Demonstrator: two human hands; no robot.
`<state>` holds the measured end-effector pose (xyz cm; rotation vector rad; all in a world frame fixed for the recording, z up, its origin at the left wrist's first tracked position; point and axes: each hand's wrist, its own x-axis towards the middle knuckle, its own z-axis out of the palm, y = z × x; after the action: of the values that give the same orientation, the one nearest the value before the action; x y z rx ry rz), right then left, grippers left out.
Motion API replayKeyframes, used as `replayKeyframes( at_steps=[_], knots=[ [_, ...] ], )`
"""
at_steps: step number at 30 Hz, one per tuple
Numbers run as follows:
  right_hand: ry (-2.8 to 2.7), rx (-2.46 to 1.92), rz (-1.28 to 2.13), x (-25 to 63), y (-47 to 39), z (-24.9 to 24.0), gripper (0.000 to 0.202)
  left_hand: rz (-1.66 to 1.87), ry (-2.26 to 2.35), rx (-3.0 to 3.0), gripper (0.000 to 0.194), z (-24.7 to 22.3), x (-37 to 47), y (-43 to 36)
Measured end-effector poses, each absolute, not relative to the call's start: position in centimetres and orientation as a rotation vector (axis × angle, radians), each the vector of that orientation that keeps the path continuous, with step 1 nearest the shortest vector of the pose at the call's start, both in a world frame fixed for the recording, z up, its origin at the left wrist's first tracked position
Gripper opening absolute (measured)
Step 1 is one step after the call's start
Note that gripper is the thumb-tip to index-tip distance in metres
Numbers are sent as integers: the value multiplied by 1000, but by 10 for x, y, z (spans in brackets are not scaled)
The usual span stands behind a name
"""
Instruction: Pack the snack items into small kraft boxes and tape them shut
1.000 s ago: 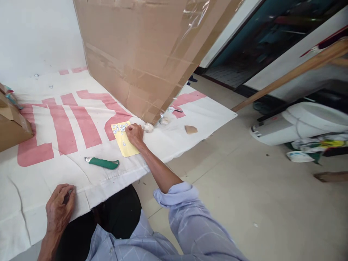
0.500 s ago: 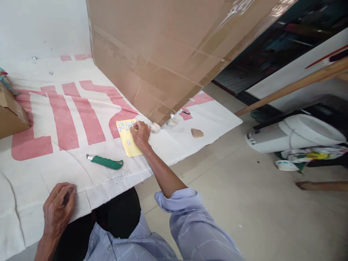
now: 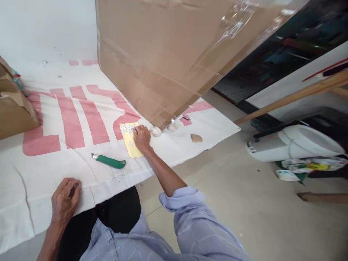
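Note:
A yellow sheet (image 3: 127,143) with small blue-outlined white shapes lies near the table's front edge. My right hand (image 3: 142,139) is over its right side, fingers bent and closed at the blue-outlined shapes; whatever is between the fingertips is too small to make out. Left of the sheet lies a green utility knife (image 3: 110,161) with a short bit of blade showing. My left hand (image 3: 66,197) rests loosely curled at the table edge, a gap between thumb and forefinger and nothing visible in it.
A large taped cardboard box (image 3: 163,61) stands tilted in view behind my right hand. Near its lower corner are a whitish lump (image 3: 156,131) and a brown scrap (image 3: 196,137). An open carton (image 3: 19,114) is at left. A white bucket (image 3: 293,141) lies right, beyond the table.
The view has shifted slightly, so the table and its things sit a little further right. My right hand stays at the yellow sheet with its fingers curled a bit more; my left hand stays at the edge.

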<state>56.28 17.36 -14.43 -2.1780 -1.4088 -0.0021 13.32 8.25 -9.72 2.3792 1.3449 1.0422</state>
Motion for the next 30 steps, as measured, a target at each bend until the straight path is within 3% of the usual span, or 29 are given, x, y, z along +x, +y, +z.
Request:
replayKeyframes(
  at_steps=[17, 25, 30],
  knots=[
    [-1182, -1807, 162, 576, 150, -118, 37, 1081, 1378, 2189, 21, -89, 126, 85],
    [-1502, -1821, 192, 545, 90, -133, 19, 1132, 1323, 2244, 20, -99, 113, 62],
    [-1558, -1909, 163, 541, 101, -133, 29, 1101, 1389, 2252, 22, -109, 111, 49]
  ],
)
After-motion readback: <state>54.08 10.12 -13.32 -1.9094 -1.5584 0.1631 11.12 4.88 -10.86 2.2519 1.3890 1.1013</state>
